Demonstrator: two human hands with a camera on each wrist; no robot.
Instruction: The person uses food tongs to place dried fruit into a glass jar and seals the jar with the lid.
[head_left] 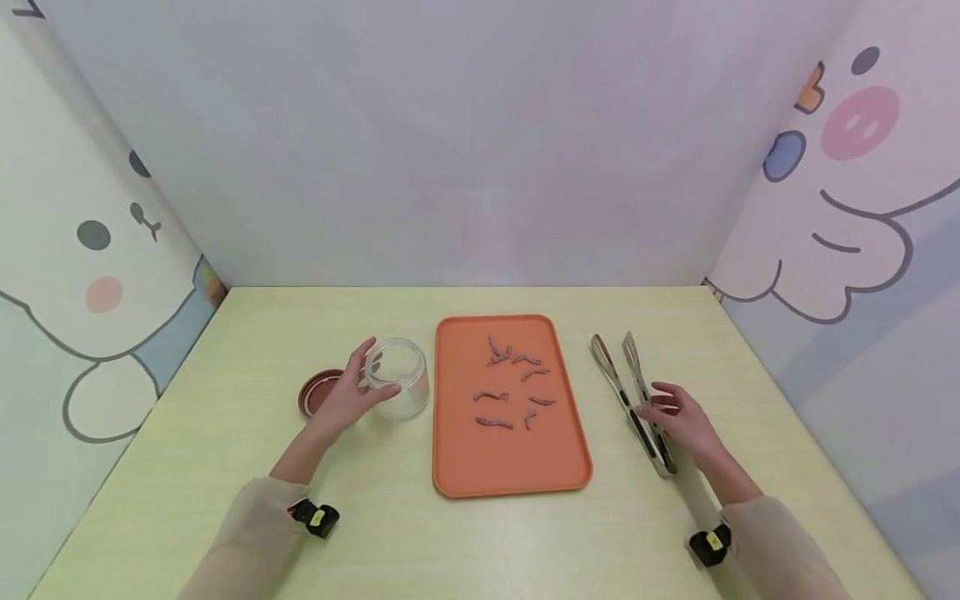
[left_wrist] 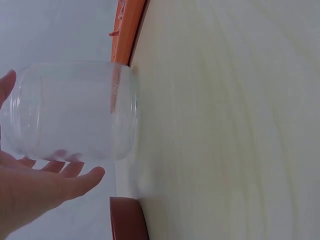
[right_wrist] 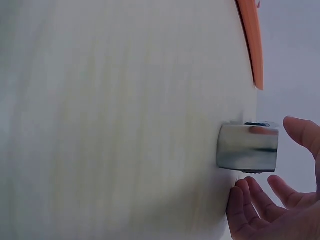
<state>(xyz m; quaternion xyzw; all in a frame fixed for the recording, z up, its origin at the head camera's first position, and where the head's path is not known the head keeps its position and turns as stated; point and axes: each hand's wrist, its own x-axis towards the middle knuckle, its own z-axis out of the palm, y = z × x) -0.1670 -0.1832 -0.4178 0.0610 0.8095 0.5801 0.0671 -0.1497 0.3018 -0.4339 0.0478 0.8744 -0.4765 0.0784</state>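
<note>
At 9 o'clock from the orange tray (head_left: 512, 467), left grip (head_left: 343, 406) is curving around a clear jar (head_left: 411, 396), thumb at its front; can't tell if it's gripping. At 3 o'clock from the tray, right grip (head_left: 688, 427) is straddling metal tongs (head_left: 641, 431) loosely, thumb clear of them. Jar is standing upright, round red-brown lid (head_left: 315, 393) lying at its 9. Tray is resting on the tabletop (head_left: 450, 550) between both grips, carrying grey-brown strips (head_left: 491, 396), mostly toward its 12.
</note>
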